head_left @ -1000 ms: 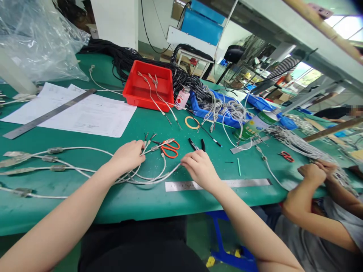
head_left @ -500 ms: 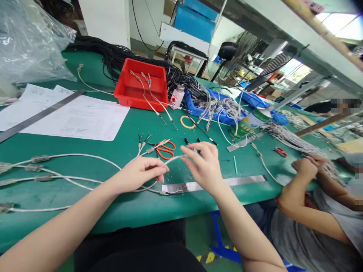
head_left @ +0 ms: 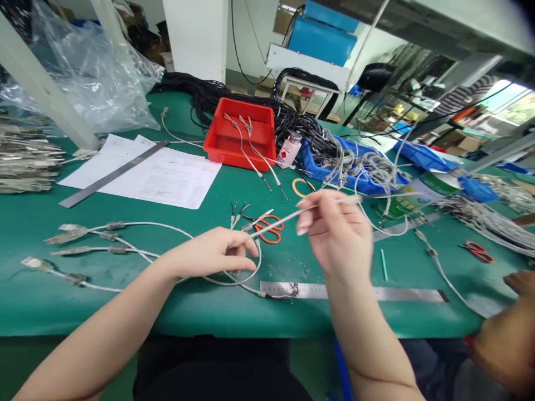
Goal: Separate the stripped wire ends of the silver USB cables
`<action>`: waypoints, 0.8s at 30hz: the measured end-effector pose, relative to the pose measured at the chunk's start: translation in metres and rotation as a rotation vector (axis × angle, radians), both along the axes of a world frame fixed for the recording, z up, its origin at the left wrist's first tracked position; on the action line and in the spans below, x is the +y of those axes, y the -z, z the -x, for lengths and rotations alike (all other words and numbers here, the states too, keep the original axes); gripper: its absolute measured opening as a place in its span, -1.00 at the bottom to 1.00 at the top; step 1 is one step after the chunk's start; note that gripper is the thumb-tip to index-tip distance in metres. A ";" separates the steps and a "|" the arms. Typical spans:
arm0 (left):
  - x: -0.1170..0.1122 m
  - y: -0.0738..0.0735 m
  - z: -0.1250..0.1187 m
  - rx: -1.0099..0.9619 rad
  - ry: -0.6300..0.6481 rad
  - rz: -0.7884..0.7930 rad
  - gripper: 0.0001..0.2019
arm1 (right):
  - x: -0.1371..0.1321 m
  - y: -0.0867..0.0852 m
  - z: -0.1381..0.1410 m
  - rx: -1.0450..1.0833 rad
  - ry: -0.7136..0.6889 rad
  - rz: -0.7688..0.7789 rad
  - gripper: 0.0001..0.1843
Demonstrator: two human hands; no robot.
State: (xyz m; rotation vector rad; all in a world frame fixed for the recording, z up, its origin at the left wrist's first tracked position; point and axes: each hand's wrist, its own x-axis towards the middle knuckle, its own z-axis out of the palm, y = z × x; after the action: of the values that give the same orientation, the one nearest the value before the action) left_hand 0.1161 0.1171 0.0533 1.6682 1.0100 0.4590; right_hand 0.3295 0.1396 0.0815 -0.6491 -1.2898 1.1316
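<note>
My left hand (head_left: 217,253) rests on the green table (head_left: 167,295), fingers pinched on a thin grey cable (head_left: 276,220). My right hand (head_left: 338,231) is raised above the table and pinches the same cable further along, so that it runs taut between the two hands. Several more grey cables with connectors (head_left: 96,236) trail off to the left from under my left hand. Orange-handled scissors (head_left: 267,229) lie just behind the cable. A steel ruler (head_left: 355,291) lies near the front edge under my right hand.
A red tray (head_left: 240,133) with two cables stands behind, beside a small pink bottle (head_left: 289,150) and a blue tray of cables (head_left: 355,167). Papers (head_left: 154,175) and a long ruler (head_left: 112,174) lie at left. Another person's arm (head_left: 507,328) is at the lower right.
My right hand has risen and moved right, drawing the cable out from my left hand. The view has shifted, so the table contents sit further right and the neighbour is mostly out of frame.
</note>
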 end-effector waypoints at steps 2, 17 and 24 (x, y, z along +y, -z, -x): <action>0.007 -0.006 0.013 0.101 -0.105 -0.114 -0.81 | 0.005 -0.014 -0.010 0.054 0.129 -0.116 -0.85; -0.029 -0.015 0.105 0.596 -0.513 -0.791 -0.67 | 0.012 0.013 -0.002 0.116 -0.148 0.209 -0.81; -0.027 0.016 0.052 0.213 -0.474 -0.344 -0.67 | -0.012 0.049 0.026 0.026 -0.404 0.422 -0.74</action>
State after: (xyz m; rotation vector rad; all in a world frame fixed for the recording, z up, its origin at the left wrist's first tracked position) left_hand 0.0643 0.0897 0.0368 1.8012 1.5669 0.8152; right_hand 0.3039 0.1278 0.0323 -0.6923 -1.1981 1.7684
